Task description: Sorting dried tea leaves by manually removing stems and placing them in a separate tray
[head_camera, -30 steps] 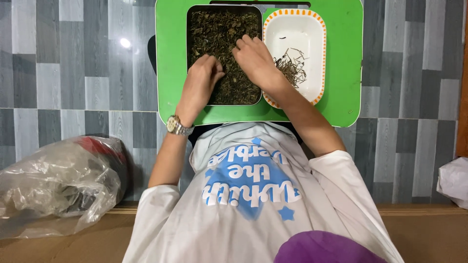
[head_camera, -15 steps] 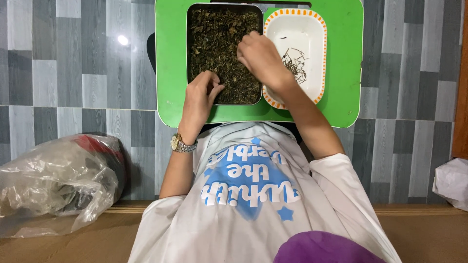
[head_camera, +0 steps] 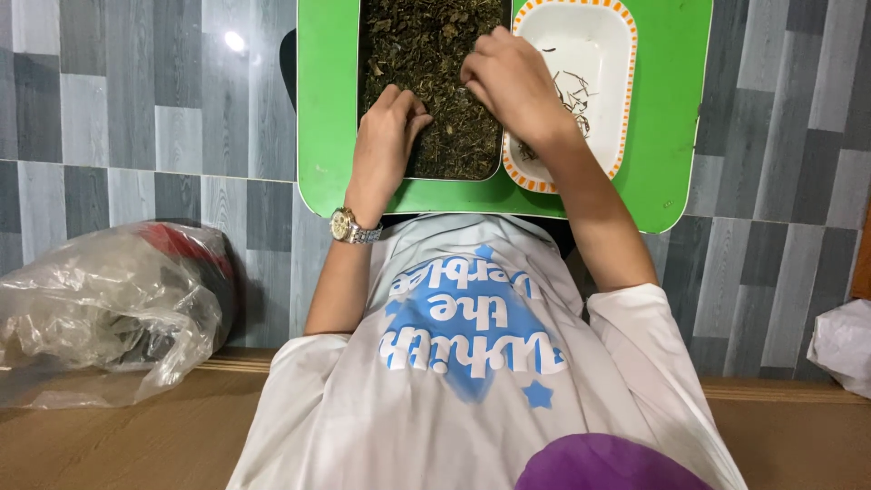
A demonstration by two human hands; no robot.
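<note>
A dark tray of dried brown leaves [head_camera: 435,54] sits on a green table [head_camera: 667,136]. Beside it on the right stands a white dish with an orange rim [head_camera: 606,54], holding a few thin stems. My left hand [head_camera: 386,136], with a metal watch [head_camera: 349,227] on its wrist, rests at the tray's near left, fingers curled into the leaves. My right hand [head_camera: 513,77] lies over the tray's right side, its fingertips pinched down in the leaves; what they hold is hidden.
The floor around the table is grey striped tile [head_camera: 136,109]. A crumpled clear plastic bag [head_camera: 109,308] lies at the left on a wooden ledge [head_camera: 118,445]. Another pale bag [head_camera: 844,349] shows at the right edge.
My right hand has moved from the dish's edge leftward onto the leaves. My left hand has slid a little toward the tray's near edge.
</note>
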